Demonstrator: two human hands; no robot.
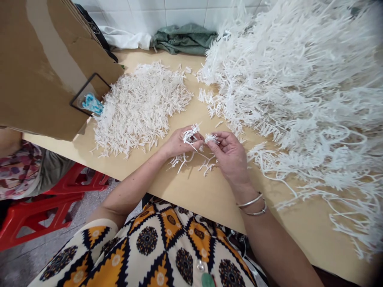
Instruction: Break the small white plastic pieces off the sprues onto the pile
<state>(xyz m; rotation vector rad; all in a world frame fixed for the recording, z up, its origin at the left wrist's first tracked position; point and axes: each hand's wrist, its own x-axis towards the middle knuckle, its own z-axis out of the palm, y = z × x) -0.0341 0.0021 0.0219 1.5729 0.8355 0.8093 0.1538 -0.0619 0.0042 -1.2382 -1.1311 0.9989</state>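
Sprigs (189, 136) Were Gripped Above Tan Tabletop (197, 199)

At the centre of the clock face, one of them, branched and white, was held by the left hand (178, 143), with thumb and fingers closed on it. Another, a compact white tuft (211, 138), was pinched by the right hand (229, 154), just beside it toward three o'clock, with thumb and forefinger brought together on the piece. Whether the fingertips of the two hands were touching could not be told. White strands (183, 160) were seen below the grip, between six and eight o'clock; whether they were suspended or laid on the tabletop could not be made out. Silvery bangles (253, 204) were worn on the right wrist, between four and five o'clock.

A heap of short white pieces (143, 105) was spread at ten o'clock, while a far larger mass of long white strands (302, 91) was piled at two. Beyond the smaller heap, near ten o'clock, taped brown cardboard (26, 87) was propped upright. A blue-and-white item (92, 104) was set between it and the heap. White cloth (127, 40) and green cloth (185, 38) were bunched along a tiled wall (143, 16), between ten and twelve. Red stools (38, 219) were placed between eight and nine, and another person's patterned garment (19, 169) was glimpsed at nine.
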